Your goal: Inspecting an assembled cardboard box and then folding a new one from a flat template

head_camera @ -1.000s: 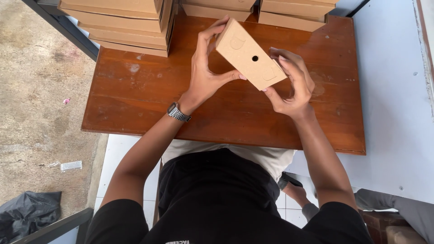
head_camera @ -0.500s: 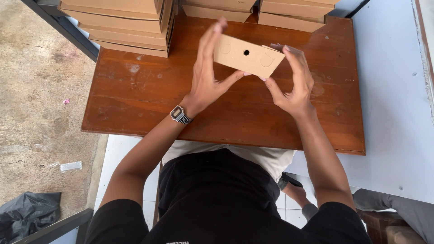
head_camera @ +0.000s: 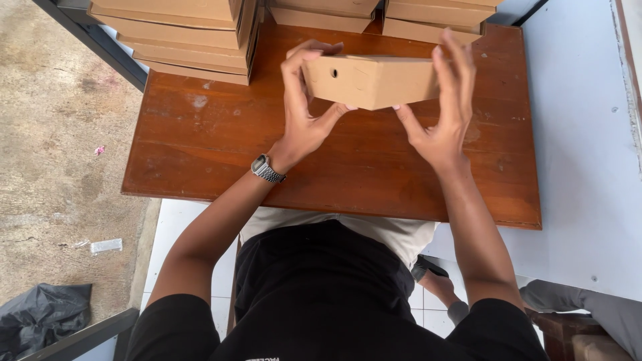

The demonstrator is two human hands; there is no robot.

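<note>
From the head camera, looking straight down, the person holds a brown cardboard box (head_camera: 371, 81) up above the wooden table (head_camera: 200, 140), toward twelve o'clock in the picture. The box is long and shallow, with a small round hole near its nine o'clock end, and it is clear of the tabletop, carried only by the two hands.

The left hand (head_camera: 304, 113) grasps the box at its nine o'clock end: the fingers curl over the far edge and the thumb presses up against the underside. A metal wristwatch (head_camera: 266, 169) sits on that wrist, at about seven o'clock from the hand. The right hand (head_camera: 445, 110) clasps the three o'clock end, its fingers spread upright along the end face and its thumb reaching under the near edge toward the box's middle.

At eleven o'clock from the held box, a stack of flat cardboard boxes (head_camera: 177, 33) rests on the far corner of the table; more flat boxes (head_camera: 435, 17) lie along the far edge at twelve to one o'clock, just beyond the right hand's fingertips.

At nine o'clock from the table is a bare concrete floor (head_camera: 53, 147), with a dark plastic bag (head_camera: 40, 314) down at seven o'clock. At three o'clock runs a pale wall (head_camera: 588, 167). The person's black shirt (head_camera: 321, 294) fills the six o'clock part of the picture.
</note>
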